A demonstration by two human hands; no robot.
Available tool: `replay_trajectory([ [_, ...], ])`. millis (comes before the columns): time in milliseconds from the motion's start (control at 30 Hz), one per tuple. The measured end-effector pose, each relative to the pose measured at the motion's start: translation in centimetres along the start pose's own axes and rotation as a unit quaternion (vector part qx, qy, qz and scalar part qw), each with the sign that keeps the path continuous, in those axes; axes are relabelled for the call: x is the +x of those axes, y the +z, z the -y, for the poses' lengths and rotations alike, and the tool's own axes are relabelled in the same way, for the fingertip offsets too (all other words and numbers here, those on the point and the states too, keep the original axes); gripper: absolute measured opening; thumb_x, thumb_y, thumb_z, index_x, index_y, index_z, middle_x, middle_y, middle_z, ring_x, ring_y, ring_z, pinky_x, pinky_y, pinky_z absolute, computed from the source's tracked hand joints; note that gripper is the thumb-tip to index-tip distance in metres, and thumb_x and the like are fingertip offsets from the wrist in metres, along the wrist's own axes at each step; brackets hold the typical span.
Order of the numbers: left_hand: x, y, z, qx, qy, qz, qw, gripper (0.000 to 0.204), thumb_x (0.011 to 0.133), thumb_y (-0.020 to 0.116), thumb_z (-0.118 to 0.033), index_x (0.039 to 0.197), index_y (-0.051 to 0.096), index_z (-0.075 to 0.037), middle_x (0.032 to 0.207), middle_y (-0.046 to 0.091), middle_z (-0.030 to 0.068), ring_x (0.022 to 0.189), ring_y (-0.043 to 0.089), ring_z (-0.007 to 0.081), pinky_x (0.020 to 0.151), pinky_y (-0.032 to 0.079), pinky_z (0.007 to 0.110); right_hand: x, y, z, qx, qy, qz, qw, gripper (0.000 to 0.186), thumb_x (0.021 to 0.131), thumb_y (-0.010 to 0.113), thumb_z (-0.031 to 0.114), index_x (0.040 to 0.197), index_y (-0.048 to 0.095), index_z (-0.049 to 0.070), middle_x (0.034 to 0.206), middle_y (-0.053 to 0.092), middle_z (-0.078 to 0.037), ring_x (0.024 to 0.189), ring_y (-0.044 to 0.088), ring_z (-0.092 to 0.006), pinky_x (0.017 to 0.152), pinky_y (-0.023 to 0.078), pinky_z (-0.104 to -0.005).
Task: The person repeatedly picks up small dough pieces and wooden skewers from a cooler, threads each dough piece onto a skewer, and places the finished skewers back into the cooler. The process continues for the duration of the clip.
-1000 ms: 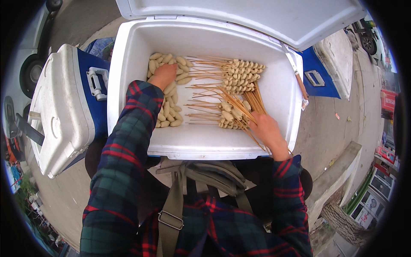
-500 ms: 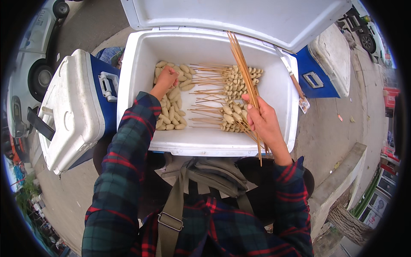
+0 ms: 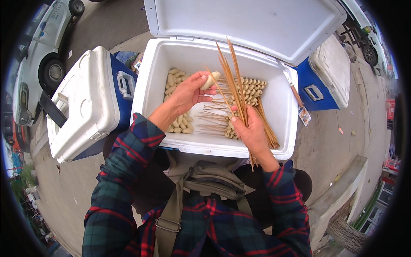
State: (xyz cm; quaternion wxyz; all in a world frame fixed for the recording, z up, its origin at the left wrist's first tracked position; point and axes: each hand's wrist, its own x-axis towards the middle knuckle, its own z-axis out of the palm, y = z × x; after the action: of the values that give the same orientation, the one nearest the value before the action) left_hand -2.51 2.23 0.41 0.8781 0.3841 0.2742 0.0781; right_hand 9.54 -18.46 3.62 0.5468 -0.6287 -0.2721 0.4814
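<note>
Outdoors, on grey pavement [image 3: 77,192], a single white vehicle [image 3: 45,47] fills the upper left. Three coolers run across the frame: a closed left cooler [image 3: 81,98], an open cooler [image 3: 184,53] at centre, and a right cooler [image 3: 329,64] at upper right. In the open one, left of centre, lies a pile of pale oval pieces [image 3: 184,124], too overlapped to count. Above it, the left hand [image 3: 188,92] pinches one oval piece [image 3: 208,81] between thumb and fingers, just above centre. That piece is probably light, somewhat soft and liable to split; its long sides look the safest hold. One thin stick crosses it; whether it pierces, I cannot tell. Right of centre, the right hand [image 3: 252,130] is closed around a bundle of sticks [image 3: 233,85], stiff-looking, light, too crowded to number. Behind are rows of threaded skewers [image 3: 254,88], uncountable; farther right, one knife [image 3: 295,92] lies on the rim.
</note>
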Motion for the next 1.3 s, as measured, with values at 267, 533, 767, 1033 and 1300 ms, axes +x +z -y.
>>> replay_trajectory([
  [267, 1.2, 0.0, 0.3, -0.085, 0.027, 0.087, 0.992, 0.036, 0.101, 0.044, -0.025, 0.133, 0.044, -0.007, 0.125, 0.057, 0.0139, 0.109, 0.061, 0.0202, 0.089, 0.054, 0.033, 0.9, 0.5, 0.3, 0.027, 0.005, -0.026, 0.999, 0.028, 0.095, 0.053, 0.008, 0.122, 0.049, 0.005, 0.067, 0.044, 0.006, 0.052, 0.036, -0.0018, 0.046, 0.029, -0.0193],
  [533, 1.3, 0.1, 0.0, -0.113, 0.050, 0.027, 0.992, 0.034, 0.101, 0.046, -0.026, 0.127, 0.045, -0.004, 0.129, 0.053, 0.0160, 0.120, 0.055, 0.0273, 0.096, 0.053, 0.039, 0.3, 0.1, 0.1, -0.024, 0.002, -0.030, 0.999, 0.031, 0.093, 0.058, 0.013, 0.122, 0.055, 0.003, 0.067, 0.048, 0.004, 0.057, 0.043, -0.0035, 0.052, 0.035, -0.0207],
  [767, 1.8, -0.8, -1.2, -0.240, 0.168, -0.088, 0.952, 0.025, 0.101, 0.046, -0.021, 0.117, 0.050, -0.002, 0.125, 0.055, 0.0177, 0.117, 0.056, 0.0283, 0.096, 0.052, 0.038, -0.1, 0.6, -0.9, -0.139, -0.030, -0.015, 0.990, 0.033, 0.093, 0.058, 0.014, 0.124, 0.058, 0.004, 0.063, 0.043, 0.005, 0.057, 0.038, -0.0053, 0.052, 0.033, -0.0232],
  [1033, 2.0, -1.7, -1.6, -0.291, 0.184, -0.106, 0.933, 0.033, 0.102, 0.044, -0.021, 0.128, 0.045, -0.001, 0.129, 0.051, 0.0136, 0.120, 0.053, 0.0251, 0.099, 0.050, 0.034, -0.3, 0.9, -1.5, -0.153, -0.034, 0.001, 0.988, 0.032, 0.092, 0.058, 0.013, 0.124, 0.059, 0.005, 0.064, 0.042, 0.004, 0.059, 0.038, -0.0058, 0.053, 0.033, -0.0234],
  [1300, 1.6, -0.8, -1.4, -0.257, 0.192, -0.112, 0.940, 0.034, 0.101, 0.046, -0.021, 0.128, 0.044, 0.000, 0.128, 0.050, 0.0146, 0.121, 0.052, 0.0274, 0.101, 0.049, 0.038, -0.2, 1.0, -1.5, -0.144, -0.016, -0.005, 0.989, 0.032, 0.092, 0.058, 0.014, 0.123, 0.059, 0.005, 0.064, 0.042, 0.004, 0.059, 0.039, -0.0059, 0.053, 0.033, -0.0238],
])
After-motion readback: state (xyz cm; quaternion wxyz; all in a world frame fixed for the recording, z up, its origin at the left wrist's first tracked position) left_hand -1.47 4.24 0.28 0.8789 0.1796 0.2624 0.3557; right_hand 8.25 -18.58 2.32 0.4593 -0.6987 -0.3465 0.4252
